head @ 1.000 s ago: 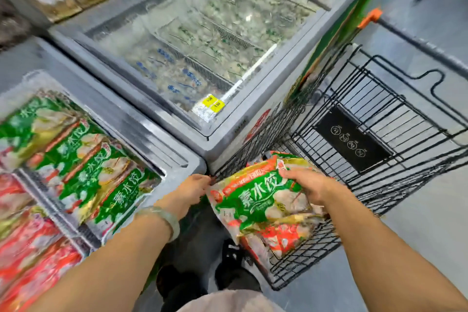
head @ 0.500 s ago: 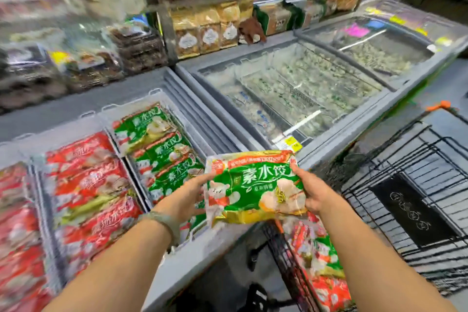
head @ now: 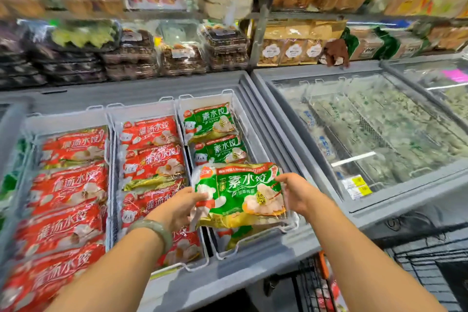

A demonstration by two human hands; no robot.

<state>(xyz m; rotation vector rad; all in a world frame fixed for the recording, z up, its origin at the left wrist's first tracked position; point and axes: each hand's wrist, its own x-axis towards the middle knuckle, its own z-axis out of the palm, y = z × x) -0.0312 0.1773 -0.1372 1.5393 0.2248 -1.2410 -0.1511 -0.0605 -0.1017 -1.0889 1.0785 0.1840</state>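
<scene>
Because the soft green plastic bag of frozen dumplings hangs in the air between two hands rather than resting on anything, most of what could go wrong comes down to grip. At the far left, glossy red plastic dumpling bags fill their own white baskets, and a careless swing that way could land the green bag in the wrong column. Next comes the left hand, with a pale green bangle on its wrist. Its fingers are curled round the bag's left edge, and the film looks slick, so it may slide free. The bag itself sits above the near end of the rightmost white wire basket, over other green bags and close to the grey freezer rim. Dropped short, it could catch that rim and tip outward. The right hand grips the right edge with bent fingers near the top corner, a narrow hold that might slip. Farther right are the glass-lidded grey chest freezer and the black wire shopping cart, where a fall might end.
</scene>
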